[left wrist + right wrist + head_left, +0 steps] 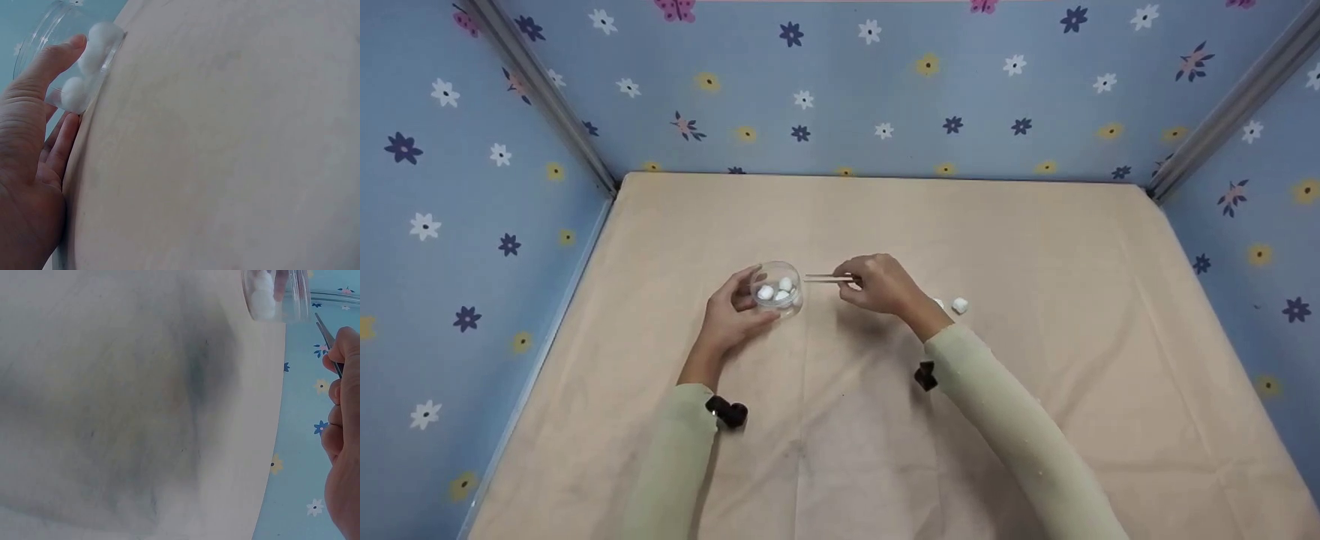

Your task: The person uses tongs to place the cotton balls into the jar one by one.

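The left grip (731, 313) holds a clear jar (776, 271) with white balls (783, 295); the right grip (881, 283) pinches tweezers (825, 278) beside it.

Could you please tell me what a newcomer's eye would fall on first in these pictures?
Probably the clear jar of white balls, gripped by the left hand left of the table's middle. Just to its right, the right hand pinches tweezers that point toward the jar. Behind the table, the blue flowered wall also stands out.
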A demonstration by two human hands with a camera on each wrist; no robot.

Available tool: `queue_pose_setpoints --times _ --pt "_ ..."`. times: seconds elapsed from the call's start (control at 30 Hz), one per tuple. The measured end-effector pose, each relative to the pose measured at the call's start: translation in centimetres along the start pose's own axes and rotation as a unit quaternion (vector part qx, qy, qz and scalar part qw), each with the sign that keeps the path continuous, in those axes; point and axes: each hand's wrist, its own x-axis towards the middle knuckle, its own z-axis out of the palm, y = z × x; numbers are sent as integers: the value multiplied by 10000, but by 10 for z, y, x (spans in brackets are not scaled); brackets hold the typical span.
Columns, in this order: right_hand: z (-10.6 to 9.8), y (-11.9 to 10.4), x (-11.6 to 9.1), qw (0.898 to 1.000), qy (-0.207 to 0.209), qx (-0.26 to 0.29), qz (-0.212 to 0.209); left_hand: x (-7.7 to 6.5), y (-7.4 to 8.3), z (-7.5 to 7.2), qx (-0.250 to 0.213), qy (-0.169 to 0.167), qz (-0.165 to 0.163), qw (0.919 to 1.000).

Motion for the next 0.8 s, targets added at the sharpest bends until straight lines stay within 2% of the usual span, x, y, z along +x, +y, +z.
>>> queue_pose_setpoints --times 0.37,0.57,0.8 --pt "-6 5 -12 9995 149 48 -281 1 -1 0 -77 19 145 9999" --pt "-13 8 -18 9984 352 93 -436 2 -2 1 -213 33 129 9997" --pt "-20 11 -28 9976 397 6 -575 1 -1 0 -167 6 79 9998"
